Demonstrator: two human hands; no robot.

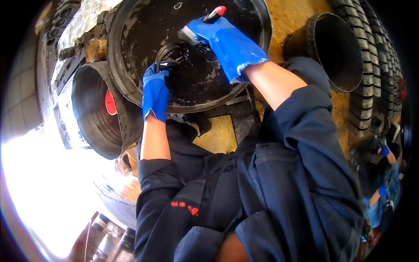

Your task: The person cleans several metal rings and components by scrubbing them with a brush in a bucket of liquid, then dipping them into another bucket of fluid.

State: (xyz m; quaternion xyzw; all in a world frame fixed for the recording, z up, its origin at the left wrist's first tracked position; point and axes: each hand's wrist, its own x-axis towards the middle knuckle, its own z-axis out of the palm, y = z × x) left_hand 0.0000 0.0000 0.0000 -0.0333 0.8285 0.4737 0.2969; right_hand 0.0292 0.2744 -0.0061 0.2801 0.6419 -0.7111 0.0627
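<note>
A wide black tub (266,24) of dark, wet liquid stands in front of me. My left hand (155,87), in a blue rubber glove, is closed on a dark ring-shaped part (162,53) just above the liquid. My right hand (211,32), gloved alike, grips a brush (215,15) with a red-tipped handle. The brush's pale bristles point left, above the ring's upper right and apart from it. Where the left fingers meet the ring is partly hidden.
At the left, a dark open drum (94,113) with a red disc inside lies tilted beside the tub. A rusty cylinder (96,50) stands above it. At the right are an open black bucket (334,52) and large tyres (362,65). Another person (382,192) with blue gloves is at lower right.
</note>
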